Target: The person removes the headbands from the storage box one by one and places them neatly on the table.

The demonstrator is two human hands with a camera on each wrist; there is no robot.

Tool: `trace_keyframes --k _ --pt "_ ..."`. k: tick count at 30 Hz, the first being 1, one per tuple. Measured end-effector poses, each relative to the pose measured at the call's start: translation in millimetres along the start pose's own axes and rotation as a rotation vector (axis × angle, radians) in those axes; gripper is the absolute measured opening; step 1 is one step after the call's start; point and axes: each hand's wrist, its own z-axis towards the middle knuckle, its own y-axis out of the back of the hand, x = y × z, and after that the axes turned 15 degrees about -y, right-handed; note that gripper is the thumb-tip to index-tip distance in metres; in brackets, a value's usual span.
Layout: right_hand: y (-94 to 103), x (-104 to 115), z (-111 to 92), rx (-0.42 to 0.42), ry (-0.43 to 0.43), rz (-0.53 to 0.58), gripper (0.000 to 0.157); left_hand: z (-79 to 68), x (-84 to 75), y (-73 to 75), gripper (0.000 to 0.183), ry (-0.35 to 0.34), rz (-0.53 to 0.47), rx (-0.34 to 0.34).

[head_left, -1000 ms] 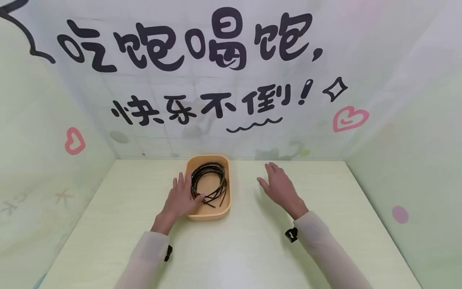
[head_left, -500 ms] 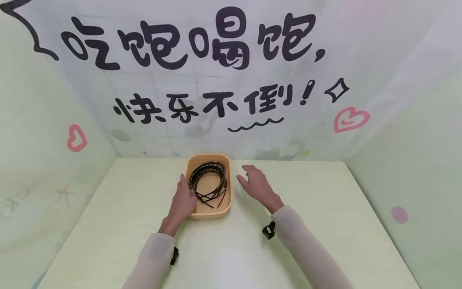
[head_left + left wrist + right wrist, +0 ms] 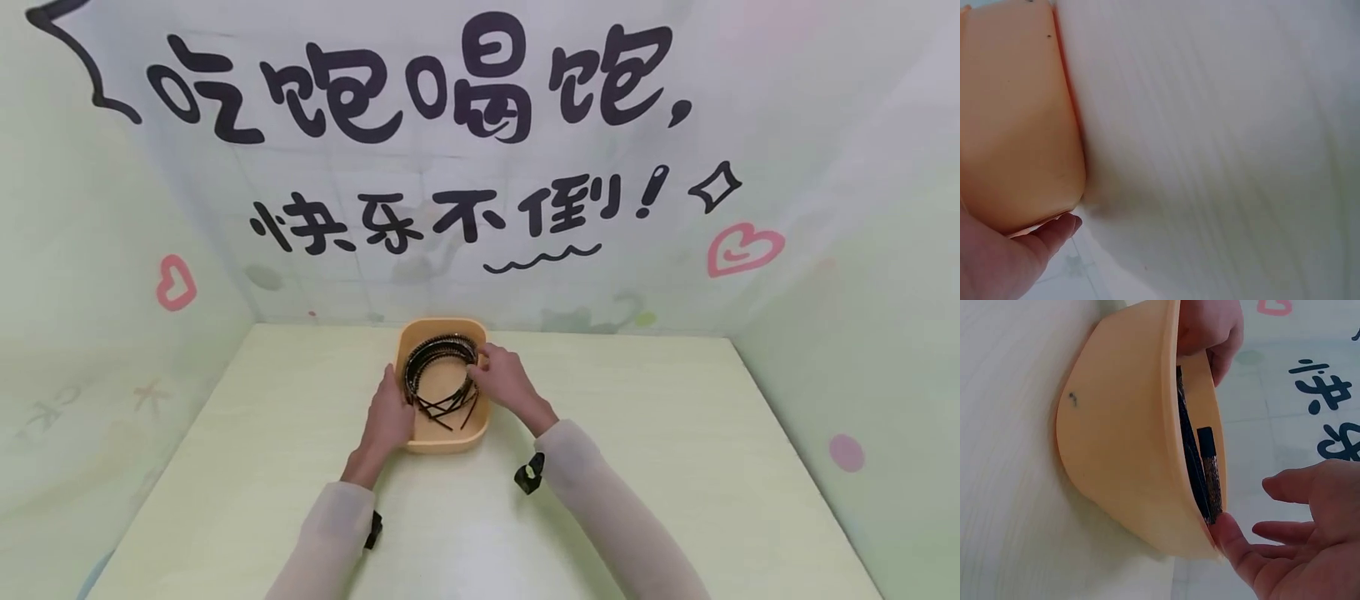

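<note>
A light-orange plastic box (image 3: 444, 447) stands at the back of the table with several black headbands (image 3: 417, 365) lying in it, some with toothed edges. My left hand (image 3: 388, 414) grips the box's left wall, thumb over the rim on the inside and fingers along the outside. In the left wrist view, fingertips show against the lower corner of the box (image 3: 1019, 119). My right hand (image 3: 504, 379) reaches over the right rim at the headbands. The right wrist view shows its fingers (image 3: 1241, 550) spread, one fingertip right at the rim beside a glittery headband (image 3: 1211, 475).
The pale table (image 3: 637, 467) reaches to a back wall (image 3: 360, 283) printed with dark lettering. Side walls (image 3: 847, 350) enclose it left and right. The box stands close to the back wall. Each wrist wears a black camera mount (image 3: 530, 473).
My right hand has moved left from above the table to the box's right rim. The left hand has drawn back from over the headbands to take hold of the box's left wall.
</note>
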Motion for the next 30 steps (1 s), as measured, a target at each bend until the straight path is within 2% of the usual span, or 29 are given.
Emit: trace_keyframes --k 4,5,10,13,18,22,27,30 --pt "-3.2 4.2 1.8 -0.015 -0.011 -0.036 0.022 1.4 -2.9 -3.2 0.077 0.001 0.009 0.006" --pt "-4.4 4.8 2.2 -0.022 -0.018 -0.037 0.021 1.3 -2.9 -4.2 0.077 0.002 0.011 0.004" --pt "-14.9 4.6 5.4 -0.079 -0.049 -0.039 0.026 -1.3 -0.1 -8.5 0.077 0.014 0.024 -0.002" --pt "-20.1 4.9 9.0 -0.114 -0.063 -0.034 0.023 -1.5 1.0 -8.2 0.077 0.018 0.034 -0.011" --pt "-23.7 9.0 14.3 -0.14 -0.111 0.014 0.034 -1.3 1.4 -3.9 0.078 0.006 0.049 -0.028" --pt "-21.3 12.1 15.1 -0.134 -0.137 0.057 0.018 -1.3 0.3 -2.4 0.078 0.001 0.05 -0.03" --pt "-20.1 14.3 14.7 -0.134 -0.164 0.071 0.022 -0.6 0.7 -2.9 0.078 0.01 0.052 -0.023" --pt "-20.8 14.3 15.3 -0.137 -0.188 0.08 0.035 -0.3 1.0 -3.5 0.078 0.013 0.054 -0.021"
